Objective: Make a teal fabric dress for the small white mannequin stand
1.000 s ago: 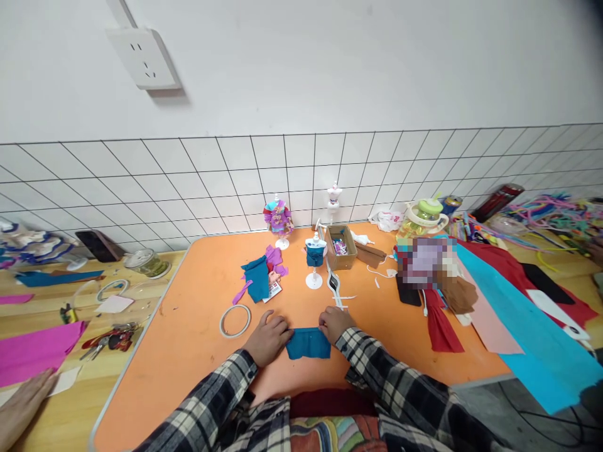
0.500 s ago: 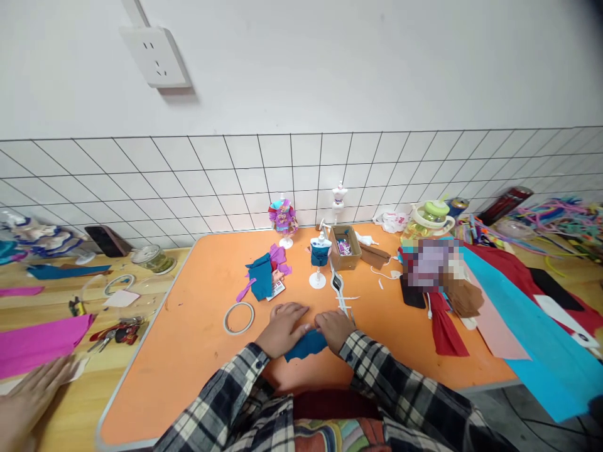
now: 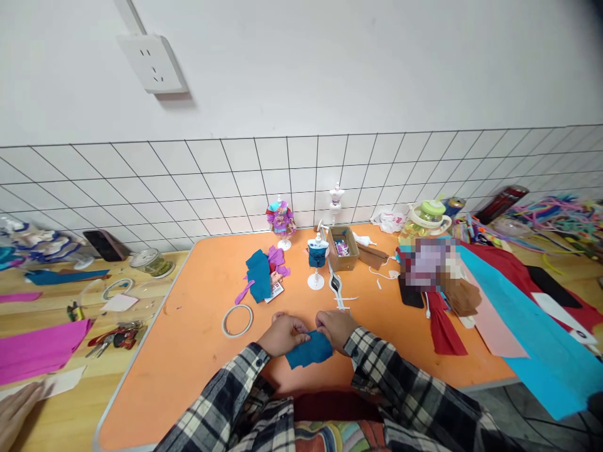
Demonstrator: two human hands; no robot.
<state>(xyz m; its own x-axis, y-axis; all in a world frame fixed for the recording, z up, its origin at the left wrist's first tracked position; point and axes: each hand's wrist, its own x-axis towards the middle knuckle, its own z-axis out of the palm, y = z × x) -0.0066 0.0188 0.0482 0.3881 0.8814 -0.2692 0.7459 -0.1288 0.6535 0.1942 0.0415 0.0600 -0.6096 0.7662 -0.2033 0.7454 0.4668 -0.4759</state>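
My left hand [image 3: 284,334] and my right hand [image 3: 335,329] both pinch the top edge of a small teal piece of crepe paper [image 3: 309,351], holding it just above the orange table [image 3: 198,326] near its front edge. The paper hangs tilted below my fingers. Behind it stands a small mannequin in a teal dress [image 3: 317,258] on a white stand.
A tape ring [image 3: 237,320], teal and purple paper scraps [image 3: 262,279], a purple-dressed mannequin [image 3: 281,220], a bare one [image 3: 335,198] and a small cardboard box [image 3: 343,248] lie behind. Red and cyan sheets [image 3: 518,314] spread at right. Another person's hand [image 3: 16,411] rests at lower left.
The teal paper lay flat on the table under both hands; now both hands have gathered its top edge and lifted it. The other person's hand slid back to the left.
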